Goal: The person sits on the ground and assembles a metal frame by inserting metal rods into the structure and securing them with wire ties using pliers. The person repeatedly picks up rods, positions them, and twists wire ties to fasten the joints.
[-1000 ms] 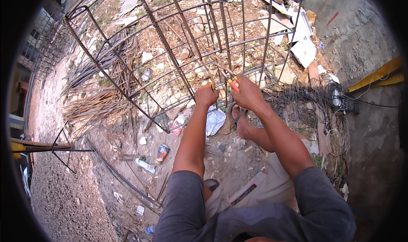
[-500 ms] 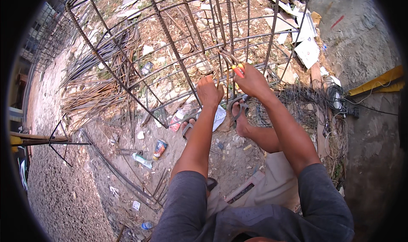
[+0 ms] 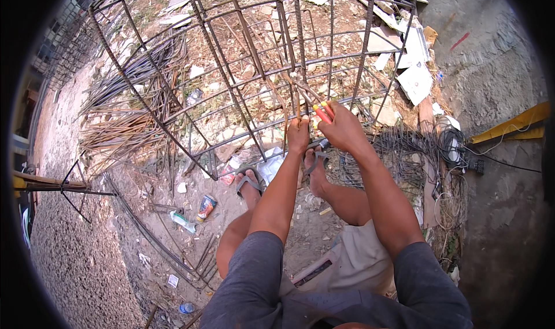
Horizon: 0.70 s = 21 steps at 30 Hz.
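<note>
A cage of dark steel reinforcing bars (image 3: 243,100) stands across the far side in front of me, vertical rods crossed by horizontal ones. My right hand (image 3: 345,131) is closed round the red and yellow handles of a pair of pliers (image 3: 323,113). The pliers' jaws point up and left, at a crossing of bars in the cage. Close beside it, my left hand (image 3: 298,135) is closed on a thin rusty steel bar (image 3: 298,104) that rises from its fingers; its lower end is hidden.
Loose rods (image 3: 124,121) lie piled at left. At right are bundled wires (image 3: 399,150), white board pieces (image 3: 415,77), a black cable (image 3: 503,163) and a yellow strip (image 3: 511,124). A crumpled packet (image 3: 206,207) and a plastic bottle (image 3: 186,307) lie on the ground near my sandalled feet (image 3: 248,184).
My left hand has moved right and slightly down, closer to the right hand. The pliers have shifted a little lower. More of my left leg shows now.
</note>
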Tool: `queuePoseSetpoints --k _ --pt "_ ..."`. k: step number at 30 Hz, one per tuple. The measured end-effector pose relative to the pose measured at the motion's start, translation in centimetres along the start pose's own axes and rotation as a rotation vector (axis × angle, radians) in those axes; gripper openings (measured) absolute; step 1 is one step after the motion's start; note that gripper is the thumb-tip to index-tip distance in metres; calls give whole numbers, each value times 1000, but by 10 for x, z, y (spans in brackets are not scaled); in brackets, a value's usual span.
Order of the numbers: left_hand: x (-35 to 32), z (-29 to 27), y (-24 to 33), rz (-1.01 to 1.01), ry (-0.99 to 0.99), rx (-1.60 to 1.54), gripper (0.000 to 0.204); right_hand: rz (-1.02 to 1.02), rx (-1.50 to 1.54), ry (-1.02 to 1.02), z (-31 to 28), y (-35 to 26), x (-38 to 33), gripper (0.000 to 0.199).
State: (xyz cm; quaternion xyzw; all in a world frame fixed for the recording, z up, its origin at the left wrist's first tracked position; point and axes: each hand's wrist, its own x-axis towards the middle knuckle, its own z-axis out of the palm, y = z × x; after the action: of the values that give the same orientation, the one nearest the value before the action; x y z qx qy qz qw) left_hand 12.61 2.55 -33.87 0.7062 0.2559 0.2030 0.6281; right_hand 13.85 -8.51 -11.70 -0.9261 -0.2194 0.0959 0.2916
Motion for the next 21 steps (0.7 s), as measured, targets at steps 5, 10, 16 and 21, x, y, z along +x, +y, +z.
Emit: queuePoseSetpoints --k 5,10,16,21 --pt "-9 5 0 6 41 38 42 75 -90 -106 -7 5 1 60" --pt "-4 14 -36 181 215 -93 30 49 -56 -66 6 -10 4 57" --pt "3 31 -55 -162 181 -818 26 -72 -193 62 23 -24 10 49" --pt "4 30 -72 -144 164 -877 26 -26 -212 24 29 -42 11 58"
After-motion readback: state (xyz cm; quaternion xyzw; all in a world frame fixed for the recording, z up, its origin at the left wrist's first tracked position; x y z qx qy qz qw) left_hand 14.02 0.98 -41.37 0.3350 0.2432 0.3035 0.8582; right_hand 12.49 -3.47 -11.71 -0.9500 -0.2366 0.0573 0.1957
